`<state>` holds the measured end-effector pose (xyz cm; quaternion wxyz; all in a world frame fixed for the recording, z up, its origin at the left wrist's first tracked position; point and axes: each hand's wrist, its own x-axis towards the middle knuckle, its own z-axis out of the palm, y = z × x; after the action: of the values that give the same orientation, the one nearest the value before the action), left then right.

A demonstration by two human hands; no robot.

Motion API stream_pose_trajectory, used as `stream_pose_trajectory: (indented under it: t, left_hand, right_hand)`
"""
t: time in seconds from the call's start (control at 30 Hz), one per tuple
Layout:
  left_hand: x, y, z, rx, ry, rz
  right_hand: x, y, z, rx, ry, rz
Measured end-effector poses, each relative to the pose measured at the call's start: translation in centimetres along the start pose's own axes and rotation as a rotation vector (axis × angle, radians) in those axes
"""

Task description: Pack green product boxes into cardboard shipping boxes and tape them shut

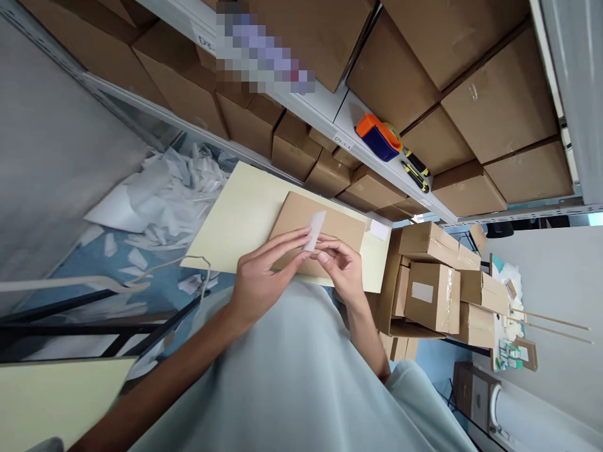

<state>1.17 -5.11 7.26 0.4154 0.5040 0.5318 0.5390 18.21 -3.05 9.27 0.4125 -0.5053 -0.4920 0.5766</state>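
Note:
A small white paper label (315, 230) stands upright between my hands, over a flat brown cardboard box (339, 224) on a pale yellow tabletop (235, 216). My left hand (264, 270) pinches the label from the left, its fingers long and close together. From the other side, my right hand (343, 265) curls its fingers and thumb at the label's lower edge. The label's lower part is partly covered by fingertips. Near the right end of the table lies a white stack of labels or paper (378, 230).
A shelf (346, 116) of cardboard boxes runs above the table, holding an orange and blue tape dispenser (378, 137) and yellow-black cutters (415, 177). Crumpled paper (164, 188) covers the floor at left. Stacked cartons (431, 295) stand at right. A cable (207, 276) hangs by the table.

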Motion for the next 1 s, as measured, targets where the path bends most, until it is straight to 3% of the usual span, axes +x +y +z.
stream_pose_trajectory:
  t: [0.27,0.67,1.0]
  left_hand:
    - [-0.4,1.0,0.9,0.056,0.030,-0.022]
    - [0.1,1.2,2.7,0.059,0.015,-0.072]
    - [1.3,1.1,3.4,0.045,-0.041,-0.064]
  right_hand:
    - [-0.2,-0.6,-1.5,0.013,-0.063,0.040]
    - [0.3,-0.4,-3.0,0.025,-0.051,0.068]
    - [1.1,-0.9,-3.8,-0.122,-0.041,-0.035]
